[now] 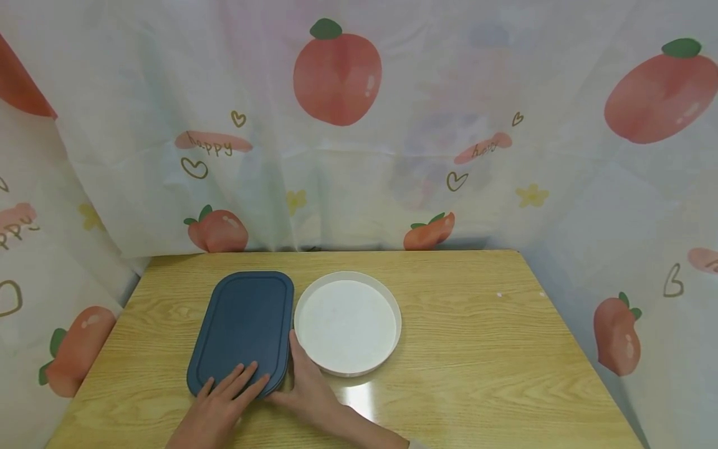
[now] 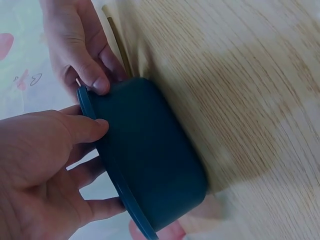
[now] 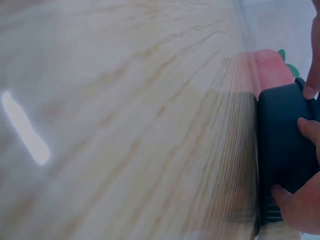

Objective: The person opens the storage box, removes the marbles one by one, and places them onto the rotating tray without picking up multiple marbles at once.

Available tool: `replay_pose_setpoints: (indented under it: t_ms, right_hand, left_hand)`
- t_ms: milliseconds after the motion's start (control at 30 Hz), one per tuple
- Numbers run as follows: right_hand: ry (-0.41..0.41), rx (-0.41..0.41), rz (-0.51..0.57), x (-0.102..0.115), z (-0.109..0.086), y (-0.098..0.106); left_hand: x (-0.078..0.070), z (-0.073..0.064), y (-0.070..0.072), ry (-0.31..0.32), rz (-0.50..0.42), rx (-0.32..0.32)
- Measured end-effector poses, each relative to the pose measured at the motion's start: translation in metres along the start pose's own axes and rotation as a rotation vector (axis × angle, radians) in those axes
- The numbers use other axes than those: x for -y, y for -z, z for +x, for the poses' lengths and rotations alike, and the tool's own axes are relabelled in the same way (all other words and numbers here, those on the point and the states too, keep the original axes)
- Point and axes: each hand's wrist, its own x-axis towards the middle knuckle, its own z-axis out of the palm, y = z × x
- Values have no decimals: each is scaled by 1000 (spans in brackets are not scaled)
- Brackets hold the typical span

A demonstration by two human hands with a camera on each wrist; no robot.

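Blue box (image 2: 155, 150): your left hand (image 1: 221, 402) pinches the rim (image 2: 134, 207), right hand (image 1: 314, 393) grips alongside. Uneven lift could tip it.

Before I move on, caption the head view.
Left hand on a blue lidded box, right hand at its near right corner; round white tray alongside.

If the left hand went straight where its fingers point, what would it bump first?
The blue box: the left hand touches it now. Past that, perhaps the white tray, though depth is unclear.
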Motion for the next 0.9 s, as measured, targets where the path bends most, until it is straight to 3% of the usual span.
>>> replay_pose_setpoints:
  t_ms: [167,400,700,900]
  right_hand:
    - [13,-2,29,-1,0,0]
    - [38,-18,27,-2,1,0]
    - [52,-27,38,-2,0,1]
    - [72,-24,49,-2,1,1]
  left_hand:
    - [2,-3,2,-22,-5,-46]
    - [7,-8,7,-87,-19,-209]
    - [12,-13,20,-163,-24,-345]
    - [16,-14,25,-172,-51,-451]
